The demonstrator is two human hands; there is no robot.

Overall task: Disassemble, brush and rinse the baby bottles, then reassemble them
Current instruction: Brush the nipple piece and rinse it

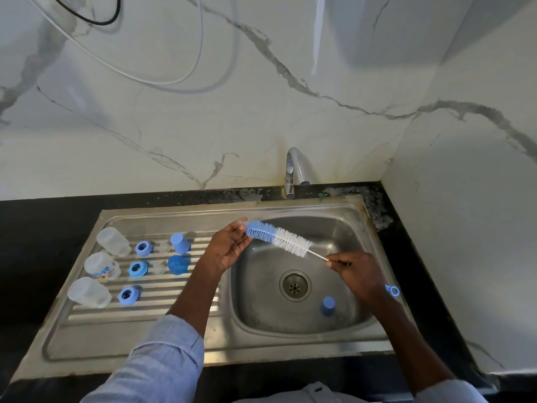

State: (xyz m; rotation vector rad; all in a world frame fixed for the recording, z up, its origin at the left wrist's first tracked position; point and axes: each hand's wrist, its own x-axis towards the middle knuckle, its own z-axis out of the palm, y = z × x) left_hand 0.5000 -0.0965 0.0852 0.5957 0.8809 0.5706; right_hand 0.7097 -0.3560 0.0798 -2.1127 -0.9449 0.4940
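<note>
Looking forward and steeply down from head height, close over a steel sink (343,216) set in a dark counter (43,228). Facing a marbled wall (203,126) straight ahead, with a side wall closing in at right. Taking in both forearms reaching out from the bottom edge. Bending lines at the edges, wide-angle. Only one view, sharing nothing.
</note>
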